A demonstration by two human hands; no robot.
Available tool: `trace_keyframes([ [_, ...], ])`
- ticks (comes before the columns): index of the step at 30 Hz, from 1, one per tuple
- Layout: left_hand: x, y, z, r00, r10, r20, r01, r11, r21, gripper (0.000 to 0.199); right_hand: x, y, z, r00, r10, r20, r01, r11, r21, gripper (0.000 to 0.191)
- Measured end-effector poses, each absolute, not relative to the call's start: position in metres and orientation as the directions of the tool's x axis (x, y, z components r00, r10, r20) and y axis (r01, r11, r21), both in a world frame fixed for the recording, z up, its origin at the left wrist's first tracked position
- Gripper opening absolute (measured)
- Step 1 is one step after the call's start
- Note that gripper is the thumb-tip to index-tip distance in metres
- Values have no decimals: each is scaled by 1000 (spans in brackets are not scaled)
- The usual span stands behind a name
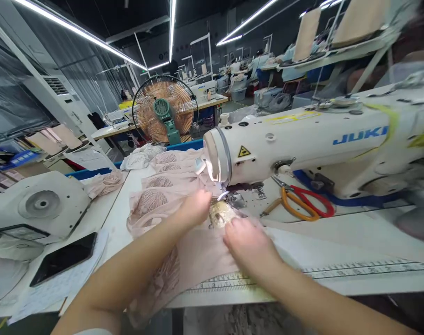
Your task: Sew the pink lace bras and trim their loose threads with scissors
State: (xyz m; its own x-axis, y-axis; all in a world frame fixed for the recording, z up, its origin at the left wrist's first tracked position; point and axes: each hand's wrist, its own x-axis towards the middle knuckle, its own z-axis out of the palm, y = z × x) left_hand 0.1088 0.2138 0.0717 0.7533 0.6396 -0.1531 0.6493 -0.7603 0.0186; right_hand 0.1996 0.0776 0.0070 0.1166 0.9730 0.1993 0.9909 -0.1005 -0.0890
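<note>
Pale pink fabric with lace patches (205,253) lies over the table front and runs up to the needle area of a white sewing machine (302,139). My left hand (197,208) is closed at the left of the presser foot, its fingers bent onto the pink fabric. Just to the right and nearer to me, my right hand (248,239) is closed on the fabric's edge, slightly blurred. Between both hands sits a worn, yellowish plate (221,214) in front of the foot. The fingertips of both hands are partly hidden.
Orange-handled scissors (299,207) and red-handled scissors (323,204) lie under the machine arm. More lace pieces (163,170) are spread behind my left hand. A phone (65,258) rests on papers at left. A measuring tape strip (337,272) lines the front edge. A fan (164,109) stands beyond.
</note>
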Motion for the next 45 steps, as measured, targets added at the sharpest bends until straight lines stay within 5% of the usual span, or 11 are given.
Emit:
trace_keyframes([
  [5,144,244,37,648,759,-69,762,-647,31,33,185,80,-22,-12,952,307,997,33,-62,34],
  [11,143,251,54,642,767,-20,766,-639,70,28,213,97,-20,-262,912,317,944,310,-112,41],
  [14,123,221,65,732,681,-25,680,-727,94,25,229,110,-10,-390,871,299,885,444,-139,38],
  [19,80,178,45,932,348,104,290,-886,362,35,235,118,-6,-444,851,280,852,498,-164,31],
  [26,66,178,11,952,283,120,261,-950,169,45,258,56,32,-492,828,269,835,536,-125,23],
  [30,70,174,13,946,312,92,306,-949,70,44,317,19,119,-194,842,504,886,371,-279,36],
  [32,70,172,12,945,314,96,310,-949,57,44,353,24,163,236,733,638,937,3,-350,34],
  [34,69,172,9,945,310,103,305,-951,56,44,387,43,196,404,646,647,904,-176,-389,33],
  [45,67,169,19,943,331,38,326,-940,101,45,428,115,217,379,867,324,905,-274,-326,48],
])
